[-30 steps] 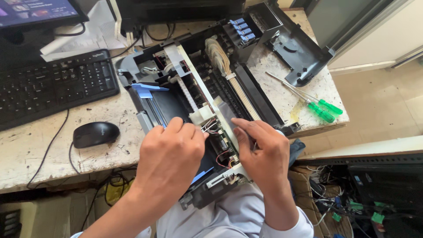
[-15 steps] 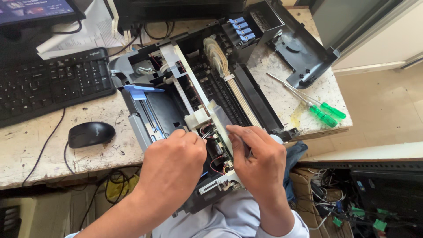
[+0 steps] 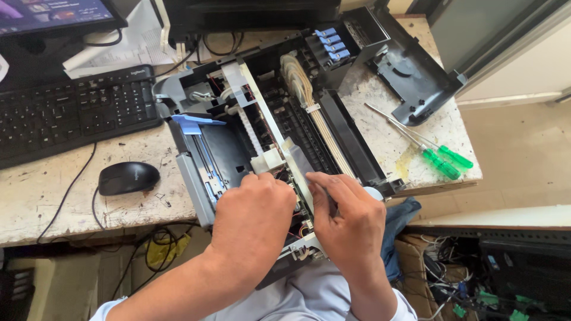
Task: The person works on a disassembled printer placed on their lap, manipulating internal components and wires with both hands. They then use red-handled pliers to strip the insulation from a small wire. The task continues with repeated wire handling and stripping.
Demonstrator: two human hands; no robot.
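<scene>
Left hand (image 3: 253, 217) curled knuckles-up, fingertips buried in opened printer (image 3: 267, 137) at table (image 3: 53, 196) edge; grip hidden, cannot tell. Right hand (image 3: 348, 217) flat, fingers extended, pressing grey plastic strip (image 3: 297, 163). Black ribbed chassis, beige ribbon cable. Glossy mouse (image 3: 128, 177) at nine o'clock; green-handled screwdrivers (image 3: 443, 160) at three; keyboard (image 3: 65, 116) at ten.

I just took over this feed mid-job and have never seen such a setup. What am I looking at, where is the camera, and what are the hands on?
The one picture comes from a camera worn on the person's head, looking down. Both bare hands work inside an opened printer with its cover off, on a worn white desk. The left hand and the right hand press on parts at its near end; what they grip is hidden. Around it lie a keyboard, a mouse, two green-handled screwdrivers and a removed black cover.
</scene>
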